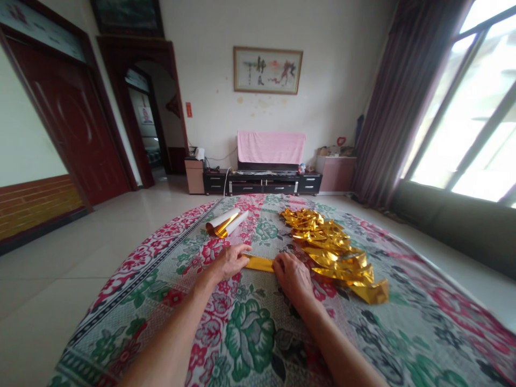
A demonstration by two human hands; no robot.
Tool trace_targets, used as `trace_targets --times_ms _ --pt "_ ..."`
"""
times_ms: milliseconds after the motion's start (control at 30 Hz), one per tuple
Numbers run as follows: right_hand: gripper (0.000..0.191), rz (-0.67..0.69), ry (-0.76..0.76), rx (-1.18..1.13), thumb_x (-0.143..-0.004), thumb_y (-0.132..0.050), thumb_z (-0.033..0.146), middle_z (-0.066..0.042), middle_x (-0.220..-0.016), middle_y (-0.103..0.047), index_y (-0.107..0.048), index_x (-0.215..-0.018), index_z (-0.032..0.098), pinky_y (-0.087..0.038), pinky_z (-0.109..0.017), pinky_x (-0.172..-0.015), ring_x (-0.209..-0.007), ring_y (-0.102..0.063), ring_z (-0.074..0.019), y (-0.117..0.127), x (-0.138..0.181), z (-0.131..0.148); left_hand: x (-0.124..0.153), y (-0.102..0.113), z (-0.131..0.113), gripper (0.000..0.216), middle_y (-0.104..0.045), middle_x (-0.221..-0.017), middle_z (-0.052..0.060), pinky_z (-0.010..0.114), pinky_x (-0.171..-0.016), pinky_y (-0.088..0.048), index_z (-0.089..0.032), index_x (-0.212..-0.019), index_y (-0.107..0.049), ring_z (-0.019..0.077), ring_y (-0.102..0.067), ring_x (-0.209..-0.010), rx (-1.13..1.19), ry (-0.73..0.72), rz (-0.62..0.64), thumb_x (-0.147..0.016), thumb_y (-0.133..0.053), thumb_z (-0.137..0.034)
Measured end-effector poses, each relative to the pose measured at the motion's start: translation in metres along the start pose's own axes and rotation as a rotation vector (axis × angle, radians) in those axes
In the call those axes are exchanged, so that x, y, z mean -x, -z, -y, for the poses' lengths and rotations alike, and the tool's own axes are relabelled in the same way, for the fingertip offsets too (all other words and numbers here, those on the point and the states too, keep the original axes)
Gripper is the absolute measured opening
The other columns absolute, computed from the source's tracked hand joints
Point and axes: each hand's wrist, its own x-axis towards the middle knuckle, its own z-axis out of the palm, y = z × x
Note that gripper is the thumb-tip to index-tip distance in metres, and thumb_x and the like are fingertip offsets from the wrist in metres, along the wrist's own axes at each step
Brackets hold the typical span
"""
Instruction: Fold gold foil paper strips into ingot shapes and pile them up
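Observation:
A narrow folded strip of gold foil paper [259, 264] lies flat on the flowered tablecloth in front of me. My left hand [231, 262] grips its left end, thumb and fingers closed together. At the other end my right hand [293, 273] has its fingers curled down over the strip. To the right, a long heap of folded gold foil pieces [332, 242] with pointed ends runs away from me. Beyond my left hand lie curled sheets of foil paper [226, 222], white on one side and gold on the other.
The round table wears a green, red and white tablecloth [250, 328]. Against the far wall stands a low black cabinet [264, 183], with a pink cloth [271, 146] draped over something above it. A purple curtain [389, 107] and window are on the right, a dark red door [66, 107] on the left.

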Motion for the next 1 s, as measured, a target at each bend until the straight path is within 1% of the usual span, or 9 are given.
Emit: trace_targets --times_ms 200,367,500,633,867,1000 --pt "0.021 0.006 0.008 0.032 -0.086 -0.041 0.028 -0.003 -0.080 -0.060 -0.060 -0.081 0.021 -0.030 -0.023 -0.062 -0.072 -0.055 -0.0131 -0.0003 -0.0004 0.0006 -0.0027 -0.0031 -0.0033 0.039 -0.066 -0.065 0.000 0.021 -0.063 -0.043 -0.019 -0.108 -0.063 0.0138 -0.059 -0.064 -0.079 0.033 -0.022 -0.072 -0.049 -0.022" --pt "0.020 0.004 0.016 0.032 -0.086 -0.041 0.027 -0.002 -0.080 -0.060 -0.060 -0.082 0.021 -0.030 -0.023 -0.062 -0.073 -0.055 -0.0131 -0.0003 0.0001 0.0013 -0.0035 -0.0048 -0.0009 0.039 -0.065 -0.066 0.000 0.020 -0.065 -0.044 -0.020 -0.109 -0.063 0.0132 -0.060 -0.065 -0.070 0.054 -0.048 -0.071 -0.052 -0.021" --pt "0.019 0.007 0.009 0.028 -0.085 -0.043 0.028 -0.002 -0.080 -0.059 -0.061 -0.083 0.021 -0.030 -0.022 -0.063 -0.074 -0.055 -0.0129 -0.0005 0.0001 0.0005 -0.0033 -0.0060 -0.0018 0.041 -0.066 -0.071 0.001 0.020 -0.065 -0.044 -0.021 -0.111 -0.061 0.0135 -0.060 -0.067 -0.097 0.056 -0.072 -0.071 -0.054 -0.020" --pt "0.020 0.018 0.018 0.018 -0.086 -0.043 0.027 -0.002 -0.080 -0.058 -0.061 -0.082 0.021 -0.031 -0.022 -0.063 -0.074 -0.054 -0.0127 -0.0008 -0.0003 0.0002 -0.0028 -0.0069 -0.0046 0.041 -0.067 -0.076 0.001 0.022 -0.069 -0.044 -0.023 -0.113 -0.059 0.0146 -0.061 -0.071 -0.160 0.044 -0.059 -0.072 -0.053 -0.021" --pt "0.022 0.035 0.038 0.085 -0.087 -0.041 0.025 -0.004 -0.078 -0.056 -0.060 -0.078 0.019 -0.030 -0.023 -0.060 -0.070 -0.054 -0.0129 -0.0035 -0.0019 0.0017 -0.0037 -0.0093 -0.0040 0.034 -0.067 -0.098 0.006 0.025 -0.078 -0.044 -0.022 -0.105 -0.064 0.0176 -0.061 -0.084 -0.301 0.010 -0.012 -0.074 -0.050 -0.024" --pt "0.020 0.053 0.019 0.077 -0.085 -0.043 0.024 -0.004 -0.078 -0.056 -0.061 -0.078 0.019 -0.030 -0.023 -0.060 -0.070 -0.053 -0.0129 -0.0004 -0.0029 0.0036 -0.0040 -0.0091 -0.0051 0.032 -0.066 -0.101 0.008 0.028 -0.081 -0.045 -0.020 -0.102 -0.065 0.0196 -0.061 -0.088 -0.312 0.002 -0.011 -0.074 -0.049 -0.023"
